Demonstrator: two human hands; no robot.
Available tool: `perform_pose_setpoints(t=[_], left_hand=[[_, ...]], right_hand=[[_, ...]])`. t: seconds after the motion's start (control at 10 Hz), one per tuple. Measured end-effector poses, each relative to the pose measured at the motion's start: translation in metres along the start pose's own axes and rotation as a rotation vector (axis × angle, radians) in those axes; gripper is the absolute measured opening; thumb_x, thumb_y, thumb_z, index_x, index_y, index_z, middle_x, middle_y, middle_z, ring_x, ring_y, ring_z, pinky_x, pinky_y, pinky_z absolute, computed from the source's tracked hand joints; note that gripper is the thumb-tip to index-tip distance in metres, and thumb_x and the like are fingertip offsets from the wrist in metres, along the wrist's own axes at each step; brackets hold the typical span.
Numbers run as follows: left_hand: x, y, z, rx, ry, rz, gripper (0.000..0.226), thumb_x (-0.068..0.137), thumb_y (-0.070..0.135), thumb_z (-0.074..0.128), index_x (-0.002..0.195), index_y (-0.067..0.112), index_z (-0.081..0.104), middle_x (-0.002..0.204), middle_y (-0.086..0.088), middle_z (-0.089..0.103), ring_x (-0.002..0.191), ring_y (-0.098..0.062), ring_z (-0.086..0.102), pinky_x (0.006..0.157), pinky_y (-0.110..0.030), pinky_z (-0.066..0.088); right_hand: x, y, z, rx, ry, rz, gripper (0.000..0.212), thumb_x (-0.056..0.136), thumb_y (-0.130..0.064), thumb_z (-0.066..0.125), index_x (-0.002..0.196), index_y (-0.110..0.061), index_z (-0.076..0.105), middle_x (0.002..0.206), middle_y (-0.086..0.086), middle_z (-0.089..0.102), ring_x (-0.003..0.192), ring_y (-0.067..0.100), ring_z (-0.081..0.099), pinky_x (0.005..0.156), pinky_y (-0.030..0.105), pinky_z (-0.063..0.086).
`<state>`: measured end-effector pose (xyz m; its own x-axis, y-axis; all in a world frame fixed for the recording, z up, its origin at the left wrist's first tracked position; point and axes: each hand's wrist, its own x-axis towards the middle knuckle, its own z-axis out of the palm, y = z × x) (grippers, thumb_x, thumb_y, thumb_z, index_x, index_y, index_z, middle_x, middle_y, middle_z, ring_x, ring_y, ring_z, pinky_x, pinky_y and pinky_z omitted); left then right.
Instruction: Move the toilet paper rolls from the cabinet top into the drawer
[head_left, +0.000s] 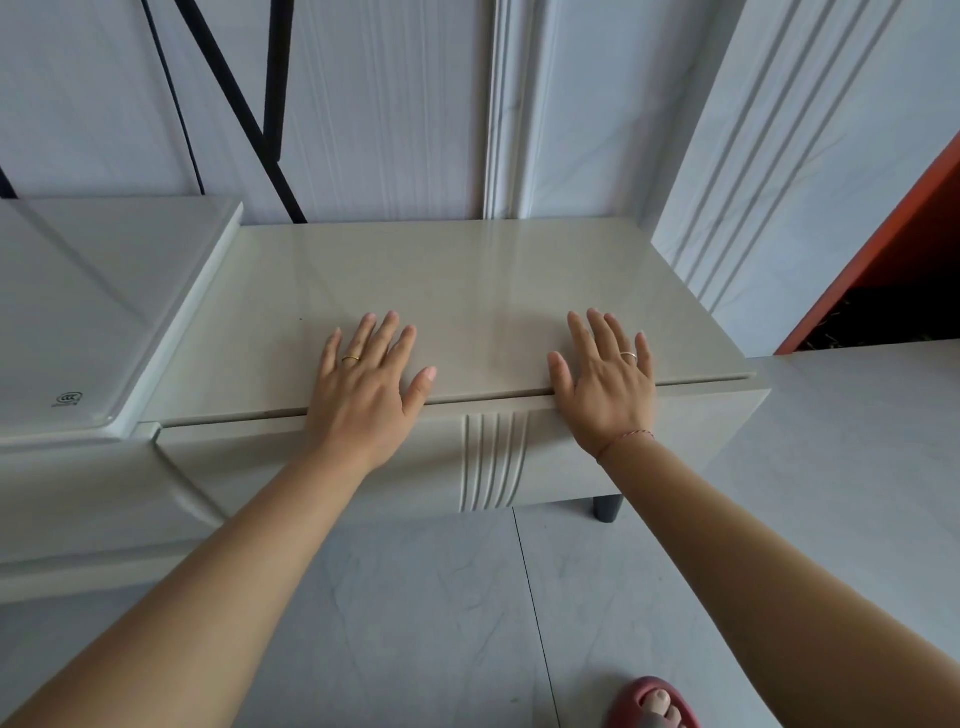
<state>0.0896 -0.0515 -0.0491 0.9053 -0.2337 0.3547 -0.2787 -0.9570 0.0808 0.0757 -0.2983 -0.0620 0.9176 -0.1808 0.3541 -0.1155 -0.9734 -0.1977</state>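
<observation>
Head view, near to far: at the bottom right we see a foot in a red slipper (655, 702) on the grey tiled floor (415, 597). Our two bare forearms reach up from the bottom corners twd the cabinet.

Next comes the drawer front (363, 467), closed, w/ a carved group of vertical grooves (493, 460) in its middle. One dark cabinet leg (608, 508) shows under it on the right side.

Our left hand (363, 384) lies flat on the front edge of the cabinet top (441, 280), palm down, fingers spread, nothing held; it has a gold ring (351, 358). Our right hand (605, 382) lies the same way, flat, fingers spread, empty, w/ a thin ring (628, 355) and a thin red thread bracelet (626, 439) at the wrist. The hands are well apart, one on each side of the grooves.

We see no toilet paper rolls on the glossy top; whether they are in the closed drawer we cannot tell.

Left of the cabinet stands a higher white glossy unit (104, 312), just beside it, w/ a small printed mark (68, 399), perhaps a logo, too small to read. Behind is a white panelled wall (389, 104) w/ dark bars (275, 78) leaning against it. Far right, an orange edge (883, 244).
</observation>
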Motion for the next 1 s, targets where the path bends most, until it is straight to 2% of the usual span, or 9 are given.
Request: perform_pose_setpoints(t=[0.2, 0.4, 0.6, 0.7, 0.8, 0.9, 1.0], left_hand=[[0.004, -0.001, 0.000, -0.001, -0.002, 0.002, 0.076, 0.086, 0.057, 0.007, 0.143, 0.018, 0.038, 0.154, -0.004, 0.028, 0.143, -0.022, 0.021, 0.115, -0.043, 0.009], [0.007, -0.001, 0.001, -0.006, 0.001, -0.002, 0.074, 0.086, 0.056, 0.009, 0.141, 0.018, 0.041, 0.153, -0.005, 0.031, 0.142, -0.024, 0.023, 0.114, -0.044, 0.013], [0.004, 0.002, 0.002, 0.030, 0.017, -0.066, 0.066, 0.090, 0.049, 0.015, 0.133, 0.016, 0.051, 0.146, -0.009, 0.042, 0.138, -0.028, 0.033, 0.112, -0.047, 0.017], [-0.002, 0.005, -0.002, 0.002, -0.006, -0.112, 0.065, 0.091, 0.049, 0.018, 0.132, 0.013, 0.053, 0.144, -0.012, 0.044, 0.135, -0.030, 0.037, 0.110, -0.047, 0.023], [-0.017, 0.010, -0.007, -0.037, -0.017, -0.101, 0.070, 0.091, 0.050, 0.016, 0.126, 0.007, 0.058, 0.135, -0.017, 0.053, 0.126, -0.034, 0.048, 0.102, -0.048, 0.037], [-0.027, 0.008, -0.018, -0.058, -0.016, -0.059, 0.080, 0.095, 0.053, 0.004, 0.120, 0.004, 0.062, 0.127, -0.016, 0.060, 0.117, -0.033, 0.057, 0.095, -0.048, 0.046], [-0.040, 0.008, -0.018, -0.066, -0.015, -0.024, 0.080, 0.097, 0.050, 0.005, 0.112, 0.002, 0.067, 0.118, -0.014, 0.065, 0.107, -0.031, 0.064, 0.092, -0.040, 0.046]], right_hand=[[0.004, -0.001, 0.002, 0.013, 0.006, 0.003, 0.059, 0.097, -0.051, 0.026, 0.150, -0.026, 0.031, 0.158, 0.000, 0.030, 0.148, 0.017, 0.019, 0.122, 0.039, 0.004], [0.005, -0.004, 0.000, 0.035, 0.043, 0.003, 0.076, 0.085, -0.058, 0.006, 0.147, -0.025, 0.037, 0.155, 0.001, 0.036, 0.146, 0.018, 0.025, 0.120, 0.039, 0.008], [0.005, -0.004, 0.001, 0.034, -0.002, 0.009, 0.054, 0.096, -0.040, 0.025, 0.144, -0.022, 0.042, 0.152, 0.002, 0.040, 0.144, 0.019, 0.029, 0.119, 0.039, 0.008], [0.004, -0.005, -0.008, 0.051, -0.031, -0.007, 0.053, 0.093, -0.035, 0.022, 0.135, -0.019, 0.050, 0.146, -0.001, 0.045, 0.140, 0.018, 0.033, 0.118, 0.038, 0.012], [-0.004, -0.005, -0.011, 0.044, -0.094, -0.034, 0.048, 0.099, -0.036, 0.025, 0.143, -0.021, 0.041, 0.154, -0.002, 0.035, 0.145, 0.016, 0.023, 0.119, 0.036, 0.006], [-0.007, -0.001, -0.016, 0.021, -0.165, -0.034, 0.054, 0.101, -0.044, 0.020, 0.151, -0.024, 0.025, 0.161, -0.003, 0.019, 0.150, 0.015, 0.010, 0.120, 0.035, -0.002], [-0.031, 0.002, -0.017, 0.010, -0.106, -0.070, 0.056, 0.101, -0.048, 0.018, 0.151, -0.024, 0.028, 0.161, -0.002, 0.021, 0.150, 0.016, 0.012, 0.117, 0.031, -0.014]])
